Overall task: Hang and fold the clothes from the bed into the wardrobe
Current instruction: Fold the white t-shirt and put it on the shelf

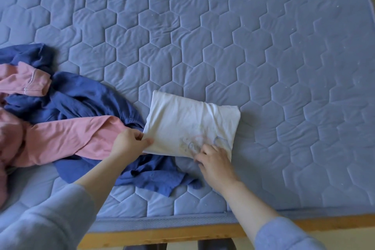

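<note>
Both hands are meeting the folded shirt [192,122] on the bed [263,46] at its near edge, its long axis running left to right. The left hand [129,142] is pinching the left corner; the right hand [215,164] is curling its fingers [199,153] onto the print, gripping or only pressing I cannot tell. The wardrobe is lying out of view.

Left hand [129,141] pinching; right hand [214,161] fingers [200,153] curled.
</note>
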Tool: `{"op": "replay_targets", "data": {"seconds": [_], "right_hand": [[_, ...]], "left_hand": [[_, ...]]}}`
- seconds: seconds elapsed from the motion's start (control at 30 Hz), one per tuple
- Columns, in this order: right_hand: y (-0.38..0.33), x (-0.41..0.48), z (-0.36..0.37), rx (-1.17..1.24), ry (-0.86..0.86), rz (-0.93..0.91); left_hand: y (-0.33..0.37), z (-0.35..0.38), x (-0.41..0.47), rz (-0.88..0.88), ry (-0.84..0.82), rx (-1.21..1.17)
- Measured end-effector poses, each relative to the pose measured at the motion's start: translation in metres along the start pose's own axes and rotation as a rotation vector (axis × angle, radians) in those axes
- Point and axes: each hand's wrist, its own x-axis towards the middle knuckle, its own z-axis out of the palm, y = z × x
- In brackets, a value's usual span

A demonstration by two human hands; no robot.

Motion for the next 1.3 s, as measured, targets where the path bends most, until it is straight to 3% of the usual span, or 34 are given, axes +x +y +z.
{"op": "replay_targets", "data": {"seconds": [0.07, 0.17, 0.23, 0.4, 0.47, 0.57, 0.63, 0.7, 0.87, 1.1, 1.3], "right_hand": [[0.005, 0.000, 0.003, 0.018, -0.112, 0.103], [0.010, 0.000, 0.001, 0.176, -0.110, 0.255], [0.010, 0.001, -0.002, 0.259, -0.053, 0.292], [0.019, 0.001, -0.014, 0.353, 0.535, 0.545], [0.028, 0.007, -0.019, 0.542, 0.626, 0.748], [0.042, 0.020, -0.024, 1.062, 0.433, 0.952], [0.046, 0.025, -0.022, 1.193, 0.350, 0.919], [0.048, 0.034, -0.022, 1.173, 0.362, 0.882], [0.053, 0.064, -0.030, 1.256, 0.419, 0.961], [0.049, 0.070, -0.062, 1.291, 0.773, 0.962], [0.041, 0.059, -0.145, 1.310, 0.929, 0.870]], "left_hand": [[0.000, 0.005, 0.001, -0.021, -0.006, 0.070], [0.005, 0.012, 0.005, -0.007, 0.063, 0.146], [0.011, 0.015, 0.007, -0.004, 0.091, 0.058], [0.019, 0.016, 0.018, 0.018, 0.106, -0.066], [0.024, 0.016, 0.024, 0.039, 0.124, -0.082], [0.036, 0.016, 0.034, -0.007, 0.084, -0.151], [0.043, 0.015, 0.042, -0.083, 0.036, -0.198], [0.047, 0.015, 0.048, -0.123, 0.023, -0.230], [0.052, 0.023, 0.042, -0.040, 0.123, -0.375], [0.070, 0.011, 0.014, 0.063, 0.284, -0.528], [0.138, -0.029, -0.012, 0.145, 0.272, -0.635]]}}
